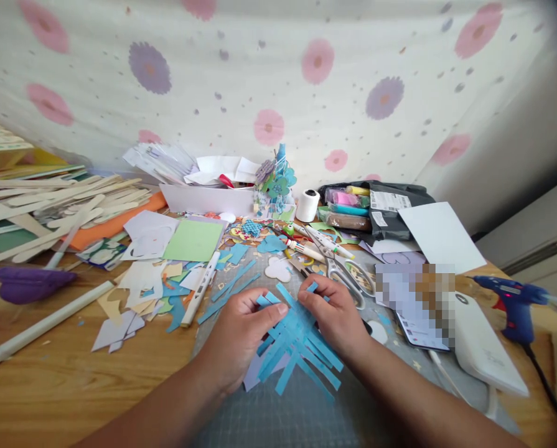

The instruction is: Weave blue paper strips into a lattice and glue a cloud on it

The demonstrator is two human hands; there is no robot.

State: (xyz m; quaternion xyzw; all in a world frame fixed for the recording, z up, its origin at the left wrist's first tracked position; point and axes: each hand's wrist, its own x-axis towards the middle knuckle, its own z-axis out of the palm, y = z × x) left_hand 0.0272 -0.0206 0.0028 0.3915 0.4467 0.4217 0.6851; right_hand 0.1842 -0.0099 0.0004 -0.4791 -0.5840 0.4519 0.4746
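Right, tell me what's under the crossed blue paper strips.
Under the crossed blue paper strips, part of a lavender sheet shows at the lower left, with the gridded gray mat below. The rest is covered, so the sheet's full outline can't be seen.

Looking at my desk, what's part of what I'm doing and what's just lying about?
In use:
woven blue strips, in left hand and right hand
grey mat beneath
probably loose blue strips

Apparently just lying about:
scissors
glue gun
phone
green paper
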